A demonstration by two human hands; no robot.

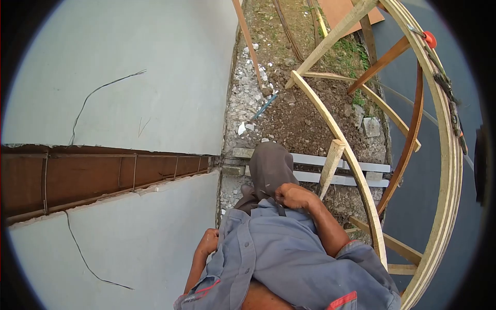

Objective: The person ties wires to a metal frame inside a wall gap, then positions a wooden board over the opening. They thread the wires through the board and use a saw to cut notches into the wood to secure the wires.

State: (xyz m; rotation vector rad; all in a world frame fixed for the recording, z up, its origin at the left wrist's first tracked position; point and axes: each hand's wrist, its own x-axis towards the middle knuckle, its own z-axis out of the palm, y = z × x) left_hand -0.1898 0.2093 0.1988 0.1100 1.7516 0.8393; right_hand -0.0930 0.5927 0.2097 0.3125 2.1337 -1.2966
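Curling by the shirt [279, 237], left hand [208, 241] and right hand [292, 196] have unclear grips, timber frame [357, 173] hemming the shirt's right, pale wall [139, 98] its left.

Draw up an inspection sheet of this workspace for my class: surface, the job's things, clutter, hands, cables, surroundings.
Surface: bare, uneven soil, with white bars lying across it.
Job's things: blue-grey shirt, both hands close to it.
Clutter: white rubble and a blue stick on the ground.
Hands: right hand curled by the shirt's hem, left hand beside the shirt; grip unclear for both.
Cables: upper wire and lower wire, both thin, by the wall's gap.
Surroundings: pale wall left, curved wooden frame right.
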